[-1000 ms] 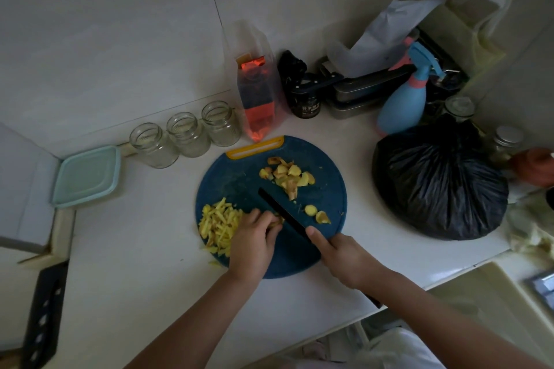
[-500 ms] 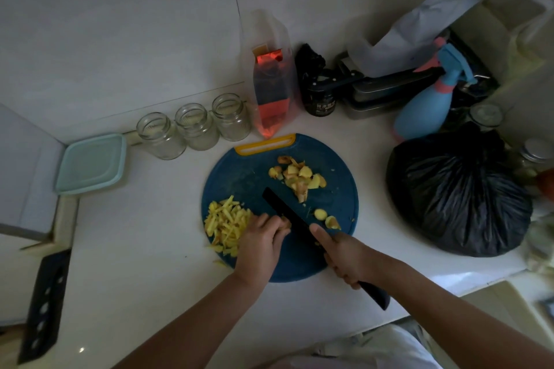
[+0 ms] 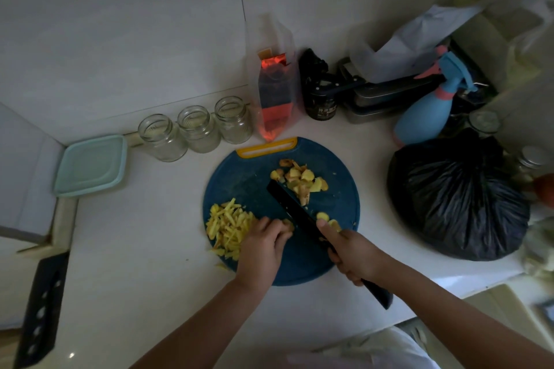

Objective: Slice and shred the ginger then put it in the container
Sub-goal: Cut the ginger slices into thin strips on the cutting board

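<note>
Ginger shreds [image 3: 229,226] lie in a yellow heap on the left side of the round blue cutting board [image 3: 248,180]. The left hand [image 3: 263,246] sits just beside the heap. Its fingers are curled down and pressed on a small ginger piece [image 3: 288,223] right against the blade. The right hand [image 3: 353,255] is wrapped tight round the handle of the black knife [image 3: 289,207], with one finger laid along the top of the blade.

Not much has changed in the last second. Both hands are in the same spots on the board, the knife keeps its slant, and the heap looks no bigger (the whole picture has shifted a bit, but that is only the head moving). So I think the cutting is still going on, bit by bit.

More ginger chunks [image 3: 299,180] wait at the back of the board, and two little ginger slices [image 3: 322,215] lie just past the blade. The pale green container [image 3: 90,165], lid on, sits well apart to the left, with no ginger near it yet. A lot of the job is left.
</note>
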